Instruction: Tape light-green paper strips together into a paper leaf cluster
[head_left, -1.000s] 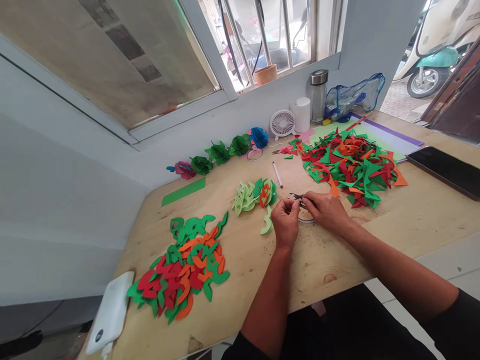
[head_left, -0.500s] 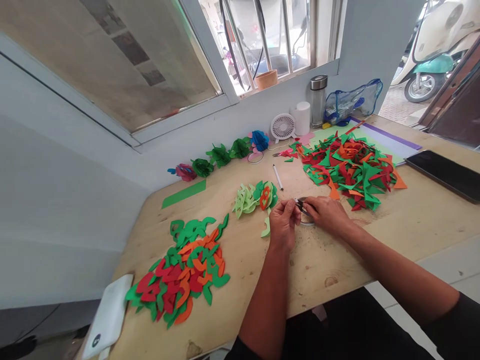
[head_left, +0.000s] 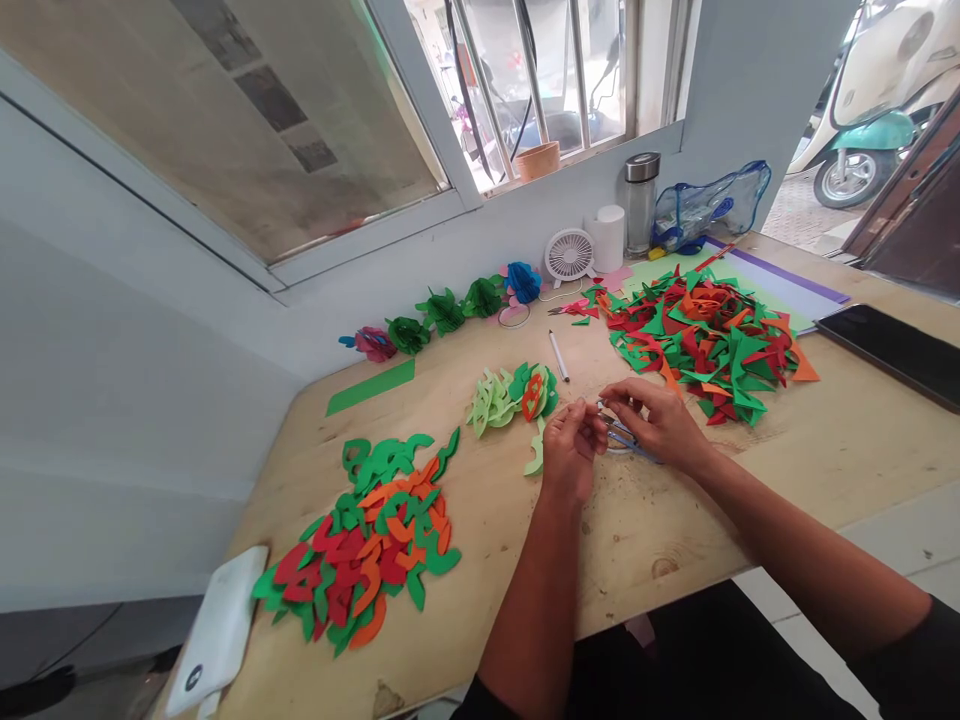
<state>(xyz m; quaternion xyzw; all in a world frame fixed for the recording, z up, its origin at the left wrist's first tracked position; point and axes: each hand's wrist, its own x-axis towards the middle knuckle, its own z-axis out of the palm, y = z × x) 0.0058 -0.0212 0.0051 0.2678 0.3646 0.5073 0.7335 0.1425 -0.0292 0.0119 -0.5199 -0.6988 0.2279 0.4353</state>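
My left hand (head_left: 571,445) is pinched closed over the middle of the table, and what sits between its fingertips is too small to name. My right hand (head_left: 652,420) has its thumb and fingers pressed together just beside it, on something tiny I cannot make out. A grey metal tool (head_left: 622,436), perhaps pliers, shows below the right fingers; a white ring lies partly hidden under it. Left of my hands sit light green cut pieces (head_left: 491,402) and an orange piece (head_left: 532,396) on darker green ones.
Curved red, orange and green pieces (head_left: 382,540) lie at the left, with a pile of scraps (head_left: 705,340) at the right. A pen (head_left: 559,356), fan (head_left: 570,256), bottle (head_left: 641,205), phone (head_left: 892,350) and white device (head_left: 217,630) surround the work area.
My right fingers have shifted from around the dark tool to a pinch close to my left fingertips. The metal tool now shows lower, beneath my right hand. The view has shifted slightly.
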